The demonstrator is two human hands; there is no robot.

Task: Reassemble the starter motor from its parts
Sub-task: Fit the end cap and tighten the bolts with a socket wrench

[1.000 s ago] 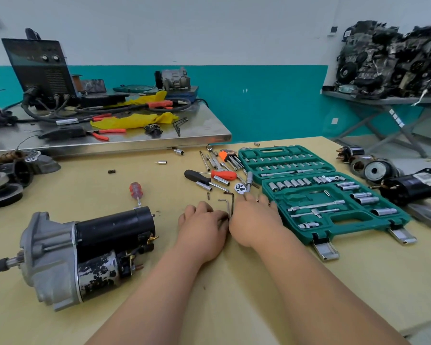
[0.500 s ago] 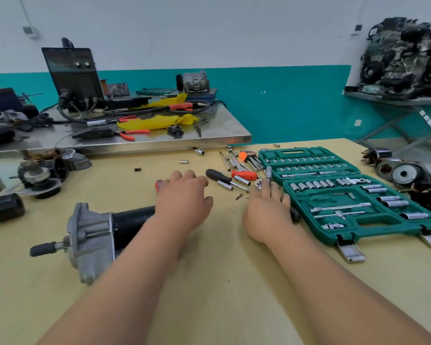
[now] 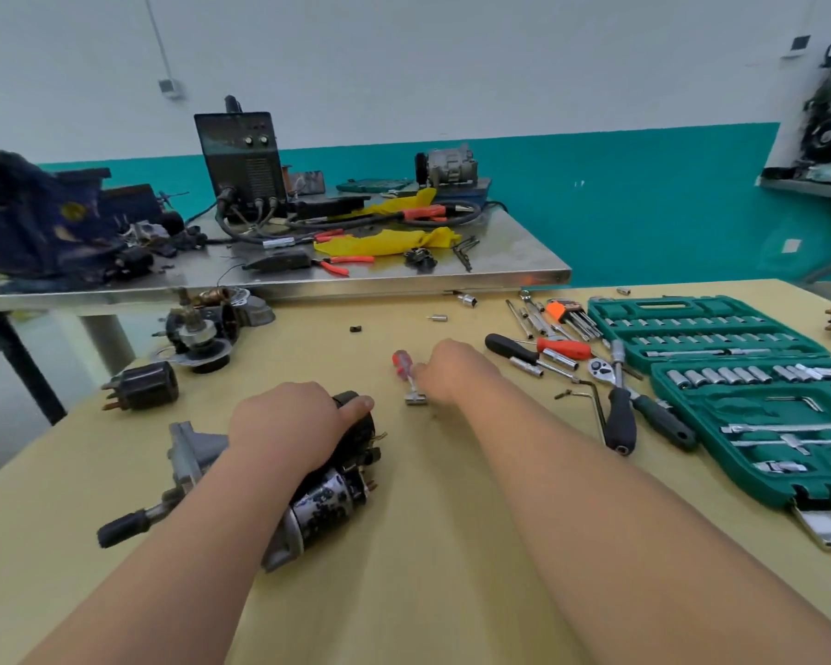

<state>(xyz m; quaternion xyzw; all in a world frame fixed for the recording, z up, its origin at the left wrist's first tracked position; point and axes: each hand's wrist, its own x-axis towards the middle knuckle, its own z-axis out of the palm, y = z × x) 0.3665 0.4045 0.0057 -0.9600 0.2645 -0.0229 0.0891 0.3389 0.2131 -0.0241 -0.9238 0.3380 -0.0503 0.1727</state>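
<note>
The starter motor (image 3: 327, 496) lies on its side on the wooden bench, its grey nose housing and shaft pointing left. My left hand (image 3: 289, 434) grips it from above, fingers curled over the black solenoid and thumb on its end cap. My right hand (image 3: 452, 371) reaches a little beyond and to the right of the motor. Its fingertips pinch the shaft of a small red-handled screwdriver (image 3: 401, 363), which lies on the bench with a metal socket on its tip. A black cylindrical motor part (image 3: 140, 386) and a cluster of loose motor parts (image 3: 202, 333) sit at the far left.
An open green socket set case (image 3: 739, 376) fills the right side. A ratchet (image 3: 600, 367), black-handled drivers (image 3: 620, 419), an orange-handled driver (image 3: 562, 348) and hex keys lie between it and my right hand. Behind stands a steel table (image 3: 500, 271) with a welding machine and cables.
My view has swung left. My left hand moved from the bench middle onto the starter motor and took hold of it. My right hand moved left from the socket case to the red screwdriver.
</note>
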